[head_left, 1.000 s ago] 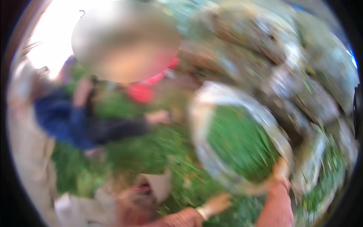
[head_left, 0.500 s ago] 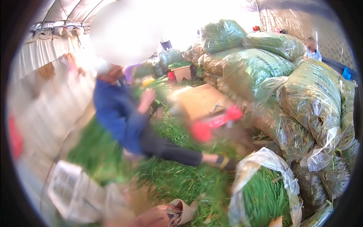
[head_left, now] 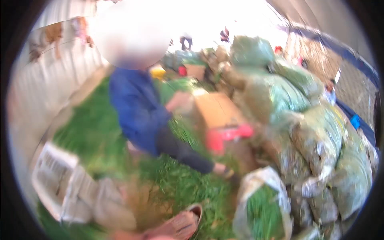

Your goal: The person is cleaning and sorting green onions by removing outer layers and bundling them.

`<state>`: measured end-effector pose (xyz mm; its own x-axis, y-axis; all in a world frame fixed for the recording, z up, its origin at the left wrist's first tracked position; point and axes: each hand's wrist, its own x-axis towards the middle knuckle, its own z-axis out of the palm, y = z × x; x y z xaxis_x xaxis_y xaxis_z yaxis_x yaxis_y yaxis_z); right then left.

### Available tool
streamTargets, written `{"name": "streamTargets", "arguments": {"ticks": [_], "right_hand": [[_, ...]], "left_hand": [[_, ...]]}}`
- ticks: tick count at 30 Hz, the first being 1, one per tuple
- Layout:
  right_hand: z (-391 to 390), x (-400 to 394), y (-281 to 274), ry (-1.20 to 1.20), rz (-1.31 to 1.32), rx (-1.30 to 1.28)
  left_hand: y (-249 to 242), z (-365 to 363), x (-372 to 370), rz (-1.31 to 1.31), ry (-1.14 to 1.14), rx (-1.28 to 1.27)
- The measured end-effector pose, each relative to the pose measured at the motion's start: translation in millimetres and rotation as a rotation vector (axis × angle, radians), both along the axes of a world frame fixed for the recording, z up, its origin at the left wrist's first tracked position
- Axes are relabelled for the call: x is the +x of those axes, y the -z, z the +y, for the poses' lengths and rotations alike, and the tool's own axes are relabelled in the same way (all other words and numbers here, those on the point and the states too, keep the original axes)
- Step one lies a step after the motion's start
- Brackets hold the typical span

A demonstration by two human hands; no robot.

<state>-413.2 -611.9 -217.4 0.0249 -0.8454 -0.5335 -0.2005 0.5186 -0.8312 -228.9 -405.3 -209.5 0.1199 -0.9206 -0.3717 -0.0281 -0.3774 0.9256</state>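
Observation:
Neither of my hands shows in the blurred head view. A clear plastic bag [head_left: 260, 204], open at the top and filled with long green leaves, stands at the bottom right. Just left of it, at the bottom edge, lies a pinkish patterned slipper [head_left: 180, 224]. Loose green leaves [head_left: 180, 184] cover the floor between them and further back.
A person in a blue top [head_left: 138, 108] sits on the leaves, one leg stretched toward the bag. Behind are a cardboard box [head_left: 216, 108] and a red object [head_left: 228, 136]. Stacked full bags [head_left: 320, 132] fill the right. Newspaper sheets [head_left: 60, 184] lie at the left.
A second ago both my hands were at the bag's open rim; they have dropped out of view. The view has swung up and away from the bag.

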Motion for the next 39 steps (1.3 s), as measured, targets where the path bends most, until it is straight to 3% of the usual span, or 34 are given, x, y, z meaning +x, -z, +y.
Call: {"name": "streamTargets", "arguments": {"ticks": [2, 3, 6, 8, 11, 15, 18, 21, 22, 23, 24, 25, 28, 31, 34, 36, 37, 39], "right_hand": [[39, -33, -4, 0.062, -0.391, 0.164], [73, -60, -29, -0.129, -0.471, 0.348], [168, -12, -115, 0.063, -0.876, 0.136], [206, -12, -128, 0.088, -1.128, 0.014], [232, 3, -169, 0.237, -0.923, -0.092], [191, 11, -192, 0.228, -1.028, -0.281], [153, 26, -198, 0.354, -1.118, -0.505], [120, 9, -175, 0.338, -0.882, -0.595], [111, 2, -169, 0.384, -0.841, -0.629], [104, 0, -163, 0.426, -0.806, -0.657], [97, -2, -157, 0.46, -0.776, -0.679], [88, -6, -153, 0.455, -0.722, -0.734], [61, -4, -147, 0.408, -0.62, -0.754], [39, 3, -118, 0.317, -0.528, -0.642], [18, 23, -88, 0.327, -0.716, -0.572], [11, 51, -74, 0.397, -0.933, -0.523], [16, 67, -72, 0.482, -0.89, -0.311], [23, 113, -71, 0.419, -0.831, -0.184]], "left_hand": [[-24, 20, 6, 0.148, -0.089, 0.008], [-33, 33, 7, 0.225, -0.127, 0.015], [-53, 59, 13, 0.478, -0.154, 0.063], [-48, 66, 10, 0.699, -0.109, 0.076], [-48, 68, 6, 0.683, -0.025, 0.142], [-30, 41, 17, 0.521, -0.033, 0.134], [-11, 20, 29, 0.482, -0.11, 0.135], [-24, -15, 45, 0.27, -0.081, 0.098], [2, -30, 46, 0.217, -0.089, 0.061], [-43, -49, 49, 0.174, -0.158, 0.135], [-56, -71, 57, 0.088, -0.132, 0.179], [-16, -93, 64, 0.081, -0.179, 0.074], [-15, -176, 98, -0.553, -0.173, -0.188], [-39, -235, 140, -1.287, 0.309, -0.488], [-45, -263, 177, -1.654, 0.621, -0.362], [-43, -275, 208, -1.723, 0.542, -0.238], [-42, -279, 221, -1.756, 0.501, -0.179], [-29, -279, 238, -1.871, 0.287, -0.306]]}}
